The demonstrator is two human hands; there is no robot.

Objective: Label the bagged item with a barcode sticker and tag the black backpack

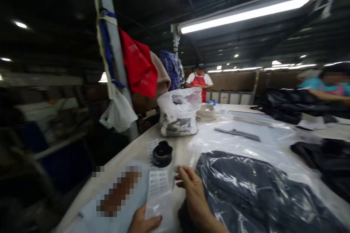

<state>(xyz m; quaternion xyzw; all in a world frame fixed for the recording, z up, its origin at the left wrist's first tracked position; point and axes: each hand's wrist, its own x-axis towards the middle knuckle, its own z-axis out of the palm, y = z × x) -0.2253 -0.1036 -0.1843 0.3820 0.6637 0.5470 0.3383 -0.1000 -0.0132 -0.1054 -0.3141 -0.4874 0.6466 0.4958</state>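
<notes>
A strip of white labels (158,182) with rows of small print lies at the near left of the table. My left hand (144,220) holds its lower end, thumb laid over the glossy backing. Just right of the strip is my right hand (193,189), its thumb and fingertips pinched together; whatever is between them is too small to make out. Beside that hand lies a dark garment in a clear plastic bag (246,182). A round black object (162,154) sits beyond the strip, near more printed labels (152,149).
A white plastic bag of cloth (179,113) and a beige bundle (206,113) stand farther back. Clear plastic (262,136) and dark garments (322,164) cover the right side. A metal post (109,25) carries hanging cloth. Two other people (199,80) are at the back and right.
</notes>
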